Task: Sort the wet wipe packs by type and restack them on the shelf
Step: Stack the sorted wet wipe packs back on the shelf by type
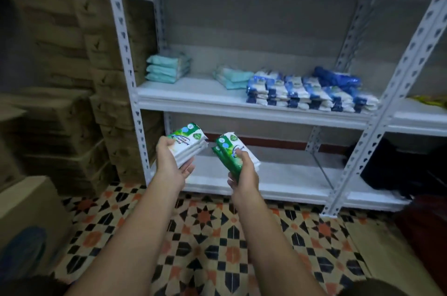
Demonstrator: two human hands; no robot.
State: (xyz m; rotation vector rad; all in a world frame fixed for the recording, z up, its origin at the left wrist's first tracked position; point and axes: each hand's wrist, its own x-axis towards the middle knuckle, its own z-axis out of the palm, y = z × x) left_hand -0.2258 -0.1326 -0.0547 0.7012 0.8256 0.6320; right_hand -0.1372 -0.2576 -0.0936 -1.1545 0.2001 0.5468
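Head view: middle shelf (193, 97) carries teal packs (167, 69) at left and blue-white packs (312, 94) at right; cardboard boxes (60, 53) stand beside the rack. Left hand (173, 162) grips a green-white stack (189, 142); right hand (243, 172) grips green-white packs (231, 150), both before the lower shelf (290, 182)

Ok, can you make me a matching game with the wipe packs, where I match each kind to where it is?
Things:
1. green packs
2. mint stack
3. blue-and-white packs
4. dark blue pack

Places:
A. on top of other packs, at the right
B. in rows on the middle shelf
C. held in both hands
D. far left of the middle shelf

Pairs: 1-C, 2-D, 3-B, 4-A
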